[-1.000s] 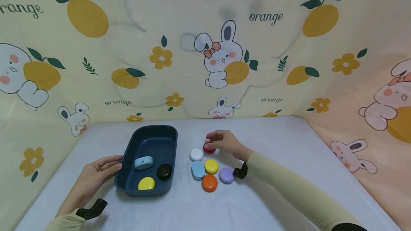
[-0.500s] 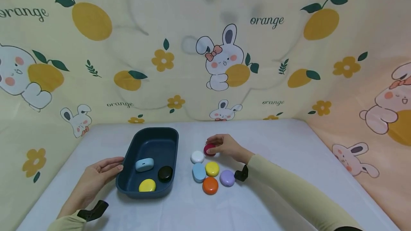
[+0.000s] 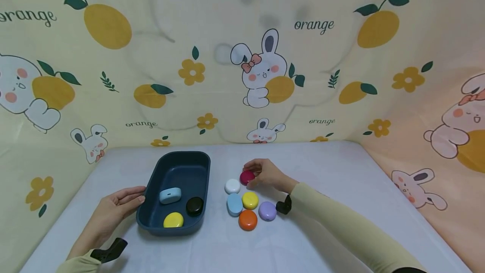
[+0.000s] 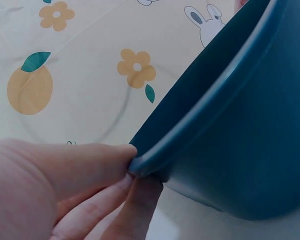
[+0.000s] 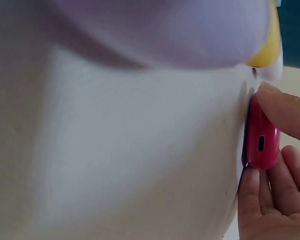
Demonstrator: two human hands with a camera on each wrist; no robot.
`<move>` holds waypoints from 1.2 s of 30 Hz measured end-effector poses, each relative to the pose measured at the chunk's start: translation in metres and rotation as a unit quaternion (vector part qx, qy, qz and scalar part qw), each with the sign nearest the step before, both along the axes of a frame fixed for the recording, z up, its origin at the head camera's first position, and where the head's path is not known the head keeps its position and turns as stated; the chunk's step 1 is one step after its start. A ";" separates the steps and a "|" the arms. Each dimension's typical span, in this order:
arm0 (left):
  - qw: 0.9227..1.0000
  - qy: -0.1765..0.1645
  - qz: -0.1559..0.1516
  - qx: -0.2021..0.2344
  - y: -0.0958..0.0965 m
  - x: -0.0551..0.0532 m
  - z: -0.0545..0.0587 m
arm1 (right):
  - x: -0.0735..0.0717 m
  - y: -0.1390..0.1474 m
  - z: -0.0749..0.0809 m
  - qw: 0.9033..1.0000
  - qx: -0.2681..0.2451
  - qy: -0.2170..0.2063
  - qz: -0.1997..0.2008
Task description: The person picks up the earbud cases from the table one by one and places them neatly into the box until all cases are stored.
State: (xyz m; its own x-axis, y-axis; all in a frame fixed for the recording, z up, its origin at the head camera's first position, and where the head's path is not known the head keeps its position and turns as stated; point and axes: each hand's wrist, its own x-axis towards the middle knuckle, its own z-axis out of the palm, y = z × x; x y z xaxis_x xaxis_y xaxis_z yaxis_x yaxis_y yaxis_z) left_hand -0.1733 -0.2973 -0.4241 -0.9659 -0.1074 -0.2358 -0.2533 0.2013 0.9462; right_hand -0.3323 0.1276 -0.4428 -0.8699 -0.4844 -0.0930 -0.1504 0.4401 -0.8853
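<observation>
The box (image 3: pixel 179 175) is pinched at nine o'clock by the left hand (image 3: pixel 117 207), apparently for steadiness, while the red case (image 3: pixel 246 177), at two o'clock from the white case (image 3: pixel 232 186), is gripped by the right hand (image 3: pixel 269 174).

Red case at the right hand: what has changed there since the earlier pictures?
The right hand has moved its thumb from across the red case to the case's near edge, showing more of it. The left hand, the tray and the other cases stayed put.
</observation>
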 end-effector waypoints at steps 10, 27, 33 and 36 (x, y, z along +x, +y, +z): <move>1.000 -0.002 0.005 0.000 0.000 0.002 -0.001 | -0.002 -0.002 -0.001 1.000 0.023 0.011 0.001; 1.000 0.004 0.000 0.005 -0.001 0.001 -0.001 | 0.007 -0.031 0.038 0.997 -0.044 0.058 -0.024; 1.000 0.005 -0.004 0.000 -0.001 0.000 -0.002 | 0.021 -0.060 0.062 0.993 -0.115 0.031 0.006; 1.000 0.003 -0.003 -0.002 -0.001 0.000 -0.002 | 0.029 -0.076 0.071 0.990 -0.141 0.022 0.021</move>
State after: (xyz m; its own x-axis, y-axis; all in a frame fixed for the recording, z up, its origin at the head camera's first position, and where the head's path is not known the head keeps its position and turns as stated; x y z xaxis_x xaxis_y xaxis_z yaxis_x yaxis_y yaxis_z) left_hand -0.1737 -0.2987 -0.4262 -0.9679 -0.1028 -0.2295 -0.2465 0.2065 0.9469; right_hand -0.3037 0.0512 -0.3722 -0.8487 -0.5214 0.0886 -0.2050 0.1698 -0.9639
